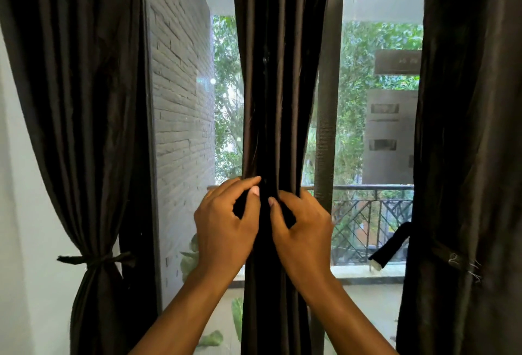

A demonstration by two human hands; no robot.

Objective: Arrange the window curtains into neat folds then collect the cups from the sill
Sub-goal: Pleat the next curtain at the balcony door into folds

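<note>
A dark brown middle curtain [278, 100] hangs gathered in front of the window. My left hand [226, 227] pinches a black tie band against the curtain's left side. My right hand [303, 230] grips the band's other end on the right side, and the thumbs nearly meet at the front. The left curtain [84, 100] is bunched and bound by a tie-back [96, 259]. The right curtain [466, 156] hangs gathered, with a loose black strap [391, 247] sticking out from it. No cups or sill are in view.
A grey brick wall [180, 114] shows through the left pane. A black balcony railing [370, 213] and green trees lie beyond the glass. A dark window frame post [324, 128] stands just right of the middle curtain. The white room wall [17, 213] is at the far left.
</note>
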